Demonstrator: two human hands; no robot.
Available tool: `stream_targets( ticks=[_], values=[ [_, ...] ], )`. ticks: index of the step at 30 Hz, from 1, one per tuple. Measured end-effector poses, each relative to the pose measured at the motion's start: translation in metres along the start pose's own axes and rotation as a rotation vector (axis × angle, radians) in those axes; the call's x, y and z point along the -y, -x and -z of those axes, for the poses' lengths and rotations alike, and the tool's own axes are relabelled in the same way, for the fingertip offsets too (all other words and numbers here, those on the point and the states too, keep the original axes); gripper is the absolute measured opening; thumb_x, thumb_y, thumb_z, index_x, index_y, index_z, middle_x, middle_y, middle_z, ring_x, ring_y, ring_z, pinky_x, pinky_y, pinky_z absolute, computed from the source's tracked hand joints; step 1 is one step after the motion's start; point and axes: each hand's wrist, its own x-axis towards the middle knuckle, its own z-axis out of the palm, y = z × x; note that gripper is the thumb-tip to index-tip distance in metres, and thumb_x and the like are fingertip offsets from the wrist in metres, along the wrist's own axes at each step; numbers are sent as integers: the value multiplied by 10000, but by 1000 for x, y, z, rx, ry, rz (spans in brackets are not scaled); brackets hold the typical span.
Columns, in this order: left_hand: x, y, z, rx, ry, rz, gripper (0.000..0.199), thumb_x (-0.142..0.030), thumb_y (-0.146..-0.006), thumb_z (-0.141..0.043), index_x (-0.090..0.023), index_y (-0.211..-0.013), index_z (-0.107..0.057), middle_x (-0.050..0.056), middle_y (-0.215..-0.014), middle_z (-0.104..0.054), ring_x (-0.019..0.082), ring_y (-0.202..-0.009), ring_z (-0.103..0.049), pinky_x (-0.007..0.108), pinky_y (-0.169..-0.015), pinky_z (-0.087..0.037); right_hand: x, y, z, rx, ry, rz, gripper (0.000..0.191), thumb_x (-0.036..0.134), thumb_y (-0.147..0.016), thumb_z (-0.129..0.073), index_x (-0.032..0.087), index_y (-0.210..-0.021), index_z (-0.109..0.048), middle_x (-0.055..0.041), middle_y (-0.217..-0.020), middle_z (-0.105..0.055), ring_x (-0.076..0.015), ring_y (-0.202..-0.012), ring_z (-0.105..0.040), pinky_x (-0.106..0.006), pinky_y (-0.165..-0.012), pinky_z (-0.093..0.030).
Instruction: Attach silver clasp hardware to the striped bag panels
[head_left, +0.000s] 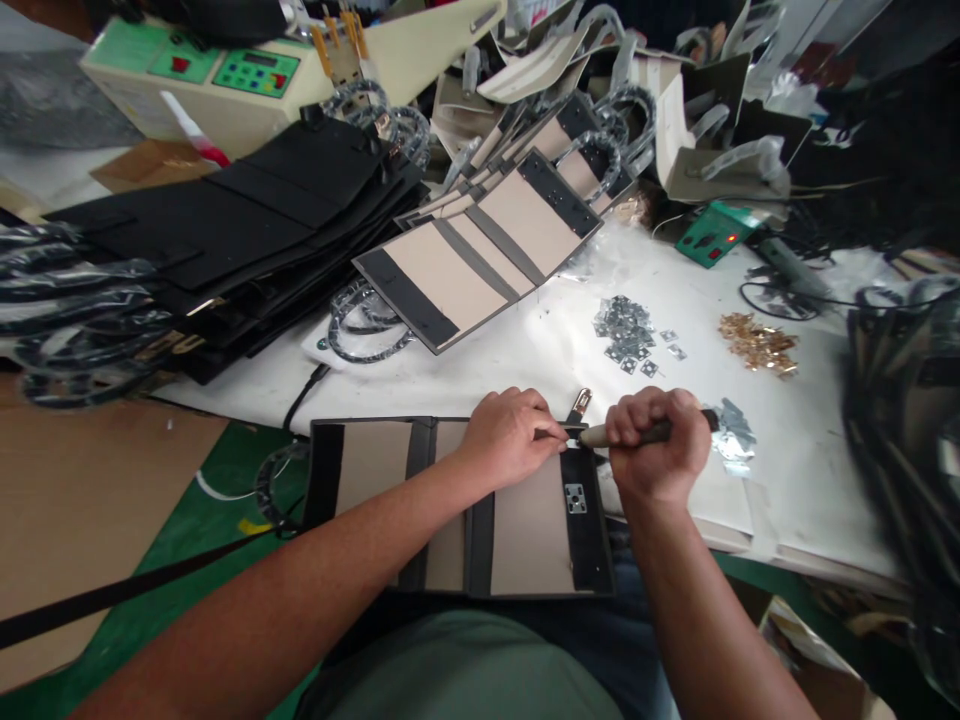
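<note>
Right grip [661, 448], centre right, clenches the tool [596, 437], its tip right at the top edge of the lined panel [529, 540], lower centre! Left grip [510, 437] presses just beside; whether it pinches anything, I can't tell. Best play, I'd say: brace that panel, steady the tip, mind the fingertips. Gold clasp [580, 403] juts over the tabletop [480, 385].

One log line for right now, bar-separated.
left hand: on panel | right hand: gripping tool, tip near panel's far right corner | square metal plate: on dark end strip | table: silver pile, gold pile
</note>
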Motion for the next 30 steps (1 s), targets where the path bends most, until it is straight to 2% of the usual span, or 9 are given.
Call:
stream_targets(
  ticks=[4, 7, 13, 17, 19, 21, 23, 27, 30],
  values=[
    [1, -1, 0, 2, 0, 6, 70, -315, -865, -811, -375, -888, -838, -31, -1005, -756, 193, -925, -652, 344, -781, -430, 2, -1, 0, -84, -31, -31, 337, 359, -832, -683, 211, -622, -464, 82, -539, -400, -73, -382, -360, -230, -372, -324],
    [1, -1, 0, 1, 6, 5, 75, -303, -860, -815, -373, -876, -837, -31, -986, -753, 193, -917, -652, 345, -772, -425, 2, 1, -3, -86, -26, -29, 360, 374, -835, -697, 215, -635, -443, 87, -548, -398, -68, -381, -359, -220, -372, -329],
    [1, -1, -1, -10, 12, -2, 58, -306, -857, -816, -360, -874, -830, -27, -967, -746, 204, -939, -654, 352, -788, -426, -4, 10, -12, 105, 75, 49, 316, 290, -901, -686, 220, -667, -485, 78, -553, -463, -84, -392, -397, -233, -389, -338],
    [1, -1, 1, -8, 7, 25, 16, -347, -857, -802, -339, -863, -814, -31, -963, -751, 205, -938, -662, 340, -804, -443, -10, 20, -10, 220, 294, 145, 310, 297, -940, -691, 219, -689, -527, 50, -574, -515, -116, -470, -472, -271, -473, -377],
    [0, -2, 4, 5, 23, 66, 109, -383, -859, -779, -318, -943, -802, -26, -990, -764, 207, -952, -674, 322, -813, -465, -10, 23, -8, 265, 410, 164, 326, 320, -939, -706, 217, -681, -536, 31, -601, -543, -131, -529, -498, -288, -526, -406],
    [-2, -5, 9, 50, 26, 120, 249, -412, -834, -773, -307, -1060, -780, -18, -1038, -775, 216, -975, -689, 306, -813, -483, -10, 24, -7, 297, 461, 168, 326, 334, -942, -704, 217, -681, -548, 24, -611, -548, -142, -560, -506, -296, -550, -414],
    [-5, -8, 15, 146, -15, 183, 348, -462, -808, -766, -307, -1120, -769, 0, -1061, -783, 240, -995, -700, 304, -798, -486, -10, 23, -7, 300, 448, 169, 325, 344, -952, -689, 220, -684, -553, 31, -594, -540, -141, -546, -497, -293, -537, -406],
    [-8, -19, 26, 304, -72, 253, 362, -540, -770, -746, -292, -1028, -802, 37, -996, -793, 282, -968, -704, 307, -739, -455, -10, 17, -7, 265, 349, 142, 343, 356, -955, -682, 223, -681, -523, 55, -551, -515, -120, -461, -459, -272, -478, -377],
    [-5, -29, 29, 378, -13, 246, 336, -527, -701, -786, -255, -898, -809, 18, -856, -772, 237, -818, -685, 280, -649, -405, -11, 14, -5, 228, 285, 122, 357, 361, -947, -690, 225, -680, -496, 66, -539, -499, -107, -423, -440, -254, -439, -354]
  ],
)
